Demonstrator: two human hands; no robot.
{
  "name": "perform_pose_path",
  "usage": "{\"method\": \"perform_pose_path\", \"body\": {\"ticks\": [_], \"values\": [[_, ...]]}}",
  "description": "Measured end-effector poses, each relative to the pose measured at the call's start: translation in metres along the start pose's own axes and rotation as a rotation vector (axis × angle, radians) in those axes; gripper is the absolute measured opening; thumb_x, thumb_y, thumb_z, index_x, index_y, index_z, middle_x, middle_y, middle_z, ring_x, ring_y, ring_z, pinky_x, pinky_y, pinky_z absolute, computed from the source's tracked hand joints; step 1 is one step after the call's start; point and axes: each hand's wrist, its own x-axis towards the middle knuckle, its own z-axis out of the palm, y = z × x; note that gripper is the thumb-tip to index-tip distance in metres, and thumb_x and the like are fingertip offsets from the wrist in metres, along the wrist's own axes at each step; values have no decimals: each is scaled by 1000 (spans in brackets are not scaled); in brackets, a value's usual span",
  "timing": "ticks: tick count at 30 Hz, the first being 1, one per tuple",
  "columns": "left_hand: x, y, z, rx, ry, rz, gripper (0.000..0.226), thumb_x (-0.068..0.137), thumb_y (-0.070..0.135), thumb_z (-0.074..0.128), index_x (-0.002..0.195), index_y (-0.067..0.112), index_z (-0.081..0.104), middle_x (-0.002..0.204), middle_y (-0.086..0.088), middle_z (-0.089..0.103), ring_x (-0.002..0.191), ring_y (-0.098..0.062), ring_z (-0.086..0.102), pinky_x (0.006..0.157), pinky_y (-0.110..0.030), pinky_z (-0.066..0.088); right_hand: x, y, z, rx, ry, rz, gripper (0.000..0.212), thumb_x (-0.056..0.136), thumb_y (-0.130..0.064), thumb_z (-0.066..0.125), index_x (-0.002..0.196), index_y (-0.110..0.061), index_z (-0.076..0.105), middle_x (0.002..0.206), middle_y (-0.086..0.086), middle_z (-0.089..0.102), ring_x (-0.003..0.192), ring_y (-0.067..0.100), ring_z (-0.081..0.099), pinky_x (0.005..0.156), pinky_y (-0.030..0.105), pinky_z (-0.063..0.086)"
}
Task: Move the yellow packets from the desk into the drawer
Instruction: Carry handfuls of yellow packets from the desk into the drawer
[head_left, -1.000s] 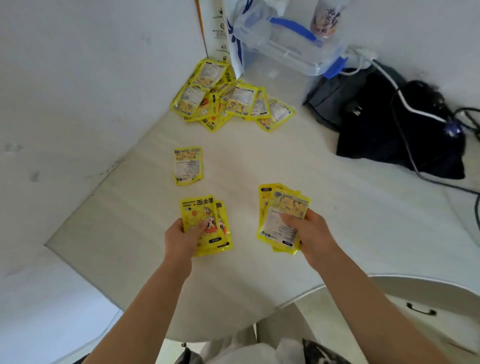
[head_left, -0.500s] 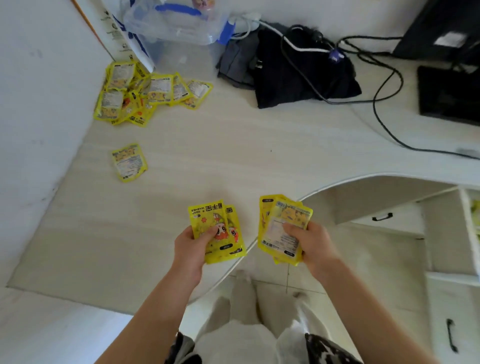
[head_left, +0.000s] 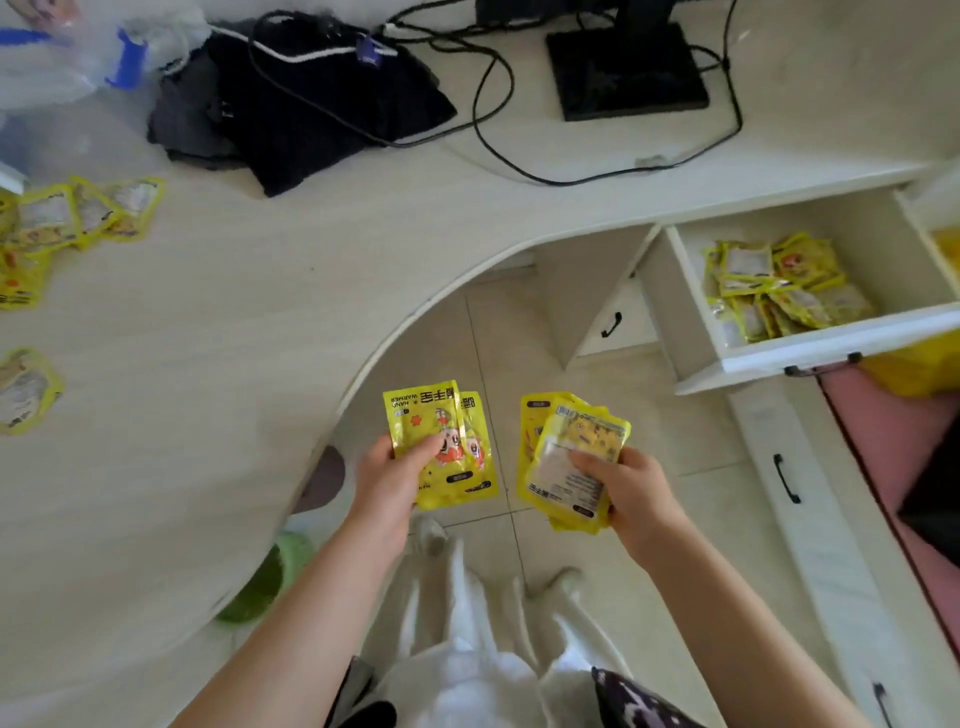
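My left hand (head_left: 387, 480) grips a small stack of yellow packets (head_left: 447, 421), printed side up, held over the floor just off the desk's curved edge. My right hand (head_left: 631, 491) grips a thicker stack of yellow packets (head_left: 563, 447), label side up. At the right, the white drawer (head_left: 810, 351) stands pulled out, with several yellow packets (head_left: 779, 291) lying inside. More yellow packets (head_left: 78, 213) lie in a loose pile at the desk's far left. A single packet (head_left: 23, 389) lies apart near the left edge.
On the pale desk (head_left: 234, 338) lie black clothing (head_left: 322, 104), black cables (head_left: 498, 124), a black monitor base (head_left: 626, 70) and a clear plastic box (head_left: 57, 57). Closed drawers with black handles (head_left: 787, 478) sit below the open one. My legs stand on the tiled floor.
The view has swung right, bringing the open drawer into sight. Both hands, still holding their packets, have moved off the desk and out over the floor.
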Motion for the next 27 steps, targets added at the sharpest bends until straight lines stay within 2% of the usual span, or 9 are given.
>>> {"method": "perform_pose_path", "body": {"ticks": [2, 7, 10, 12, 14, 17, 20, 22, 27], "values": [[-11, -15, 33, -6, -15, -21, 22, 78, 11, 75, 100, 11, 71, 98, -14, 74, 92, -33, 70, 79, -53, 57, -2, 5, -39, 38, 39, 3, 22, 84, -5, 66, 106, -2, 64, 91, 18, 70, 82, 36, 68, 74, 61, 55], [-38, -54, 114, -8, -62, -68, 20, 79, 9, 74, 99, 9, 71, 97, -16, 74, 84, -32, 70, 71, -44, 59, -4, 14, -135, 111, 112, 12, 21, 84, -6, 67, 105, -3, 65, 91, 19, 71, 81, 37, 69, 72, 65, 53], [-50, -70, 152, 11, -86, -97, 20, 79, 9, 74, 99, 8, 71, 98, -19, 74, 88, -35, 70, 77, -53, 57, -5, 9, -174, 149, 132, 4, 20, 86, -3, 64, 105, -3, 65, 92, 20, 70, 80, 37, 68, 68, 63, 55], [-55, -76, 180, 44, -109, -120, 18, 78, 11, 75, 96, 9, 71, 98, -19, 73, 86, -36, 70, 80, -62, 54, -2, 3, -200, 172, 158, -7, 20, 85, -2, 64, 105, -4, 65, 97, 24, 70, 86, 42, 68, 69, 68, 52], [-56, -76, 205, 66, -122, -127, 17, 78, 12, 76, 94, 10, 71, 96, -18, 74, 86, -36, 70, 80, -63, 53, 5, -5, -221, 186, 185, -23, 21, 85, -3, 64, 105, -5, 65, 101, 26, 69, 92, 46, 67, 69, 72, 49], [-48, -68, 239, 74, -146, -126, 21, 77, 12, 77, 96, 9, 71, 97, -17, 74, 89, -36, 71, 79, -57, 56, 18, -21, -242, 201, 207, -43, 21, 84, -5, 65, 105, -7, 66, 102, 24, 70, 93, 45, 67, 69, 73, 48], [-36, -55, 273, 74, -173, -120, 21, 77, 12, 77, 97, 9, 71, 94, -14, 75, 82, -32, 72, 60, -39, 58, 35, -44, -259, 222, 229, -52, 20, 84, -6, 65, 104, -9, 67, 102, 23, 70, 92, 43, 68, 70, 73, 49], [-25, -46, 295, 67, -185, -118, 21, 77, 11, 77, 97, 8, 71, 93, -13, 75, 79, -30, 72, 56, -34, 56, 49, -62, -269, 226, 243, -53, 21, 84, -5, 65, 104, -9, 67, 101, 22, 71, 92, 42, 68, 69, 72, 49], [12, -20, 349, 74, -188, -146, 21, 79, 11, 75, 100, 9, 71, 96, -15, 75, 88, -33, 71, 74, -50, 59, 92, -105, -286, 188, 282, -39, 20, 84, -7, 66, 103, -9, 66, 96, 18, 71, 86, 37, 69, 71, 64, 54]]}}
